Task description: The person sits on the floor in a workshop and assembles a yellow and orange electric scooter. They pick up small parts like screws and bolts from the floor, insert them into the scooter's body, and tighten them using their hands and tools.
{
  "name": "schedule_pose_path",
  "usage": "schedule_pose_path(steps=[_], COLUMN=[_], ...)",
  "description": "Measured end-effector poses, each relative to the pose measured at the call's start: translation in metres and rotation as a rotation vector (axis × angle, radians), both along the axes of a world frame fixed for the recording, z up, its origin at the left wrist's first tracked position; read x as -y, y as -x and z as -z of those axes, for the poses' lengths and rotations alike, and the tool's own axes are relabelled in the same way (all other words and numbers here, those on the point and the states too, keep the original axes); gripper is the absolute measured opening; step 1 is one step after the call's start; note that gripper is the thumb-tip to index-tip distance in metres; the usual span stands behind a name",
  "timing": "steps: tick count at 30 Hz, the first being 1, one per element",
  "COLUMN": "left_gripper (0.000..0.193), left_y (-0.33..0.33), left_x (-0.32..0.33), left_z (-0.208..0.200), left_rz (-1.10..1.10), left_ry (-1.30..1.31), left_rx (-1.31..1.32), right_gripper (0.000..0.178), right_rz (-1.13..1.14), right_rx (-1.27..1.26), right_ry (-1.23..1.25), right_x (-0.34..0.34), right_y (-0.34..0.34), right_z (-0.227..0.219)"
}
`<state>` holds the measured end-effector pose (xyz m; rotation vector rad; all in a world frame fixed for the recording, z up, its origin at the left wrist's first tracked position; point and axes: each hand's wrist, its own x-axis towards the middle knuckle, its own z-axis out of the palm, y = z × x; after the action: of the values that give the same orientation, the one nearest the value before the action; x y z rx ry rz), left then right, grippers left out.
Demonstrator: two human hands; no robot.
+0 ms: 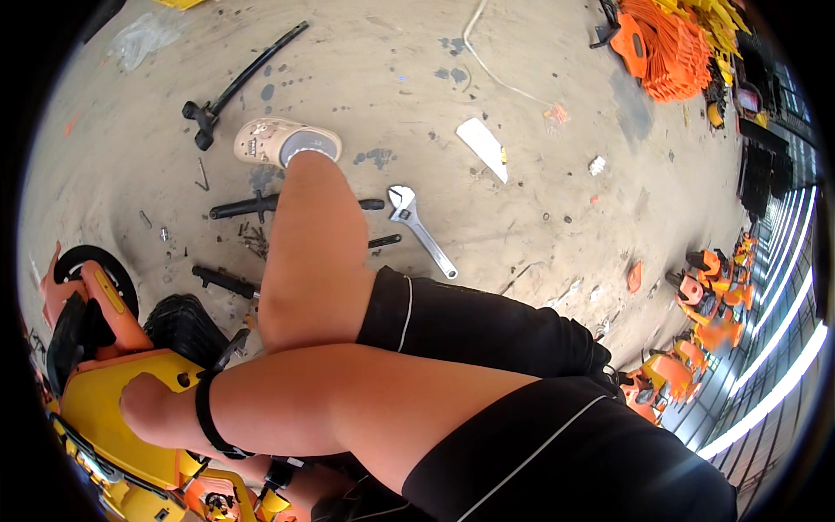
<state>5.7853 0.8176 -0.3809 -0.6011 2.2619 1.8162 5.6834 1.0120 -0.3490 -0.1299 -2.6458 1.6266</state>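
My right arm reaches across to a yellow and orange scooter, with a black strap around its wrist. My right hand is curled closed against the scooter's yellow panel; its fingers point away, so what they hold cannot be seen. Lower down and partly behind that forearm, my left hand reaches to the same scooter. A black band sits at its wrist, and its fingers are mostly hidden. A silver adjustable wrench lies on the floor beyond my bent knee.
Around my foot in a beige clog lie a black fork-like part, a black shaft and a white scrap. Orange parts are piled at the far right. Several orange scooters line the right side.
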Motion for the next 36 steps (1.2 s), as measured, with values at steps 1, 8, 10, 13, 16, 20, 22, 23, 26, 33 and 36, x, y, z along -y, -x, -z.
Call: schedule_pose_path(steps=[1, 8, 10, 13, 16, 20, 22, 23, 26, 33, 36], left_gripper=[0.030, 0.028, 0.028, 0.021, 0.026, 0.031, 0.028, 0.029, 0.029, 0.030, 0.030], left_y=[0.002, 0.028, 0.058, 0.055, 0.020, -0.049, -0.056, -0.055, -0.061, -0.054, -0.057], left_x=[-0.004, -0.052, -0.069, -0.125, -0.112, -0.105, -0.079, -0.077, -0.112, -0.113, -0.102], left_z=[-0.001, 0.000, -0.012, -0.030, -0.015, 0.021, 0.023, 0.022, 0.005, 0.064, 0.100], left_rz=[0.013, 0.135, 0.257, 0.253, 0.306, 0.409, 0.303, 0.331, 0.492, 0.535, 0.563], left_ry=[-0.004, -0.207, -0.441, -0.675, -0.485, -0.139, -0.054, -0.136, -0.196, -0.004, 0.194], left_rx=[-0.011, -0.147, -0.153, -0.151, -0.220, -0.017, 0.149, 0.162, -0.024, 0.086, 0.156], right_gripper=[0.019, 0.015, 0.017, 0.018, 0.024, 0.028, 0.040, 0.039, 0.027, 0.031, 0.031], right_rz=[-0.003, 0.352, 0.439, 0.622, 1.008, 0.749, 0.929, 1.041, 1.332, 1.147, 0.939], right_rx=[0.016, 0.000, -0.183, -0.282, -0.074, -0.053, -0.248, -0.126, -0.079, 0.484, 1.002], right_ry=[0.020, 0.428, 0.475, 0.811, 0.883, 0.963, 1.502, 1.289, 1.344, -0.964, -1.399], right_x=[-0.001, -0.060, -0.094, -0.135, -0.176, -0.317, -0.348, -0.364, -0.457, -0.642, -0.707], right_y=[0.002, -0.001, -0.014, -0.013, 0.008, -0.110, -0.141, -0.196, -0.355, -0.618, -0.661], right_z=[0.002, 0.000, -0.013, -0.017, 0.006, 0.023, 0.065, 0.064, 0.045, -0.081, -0.012])
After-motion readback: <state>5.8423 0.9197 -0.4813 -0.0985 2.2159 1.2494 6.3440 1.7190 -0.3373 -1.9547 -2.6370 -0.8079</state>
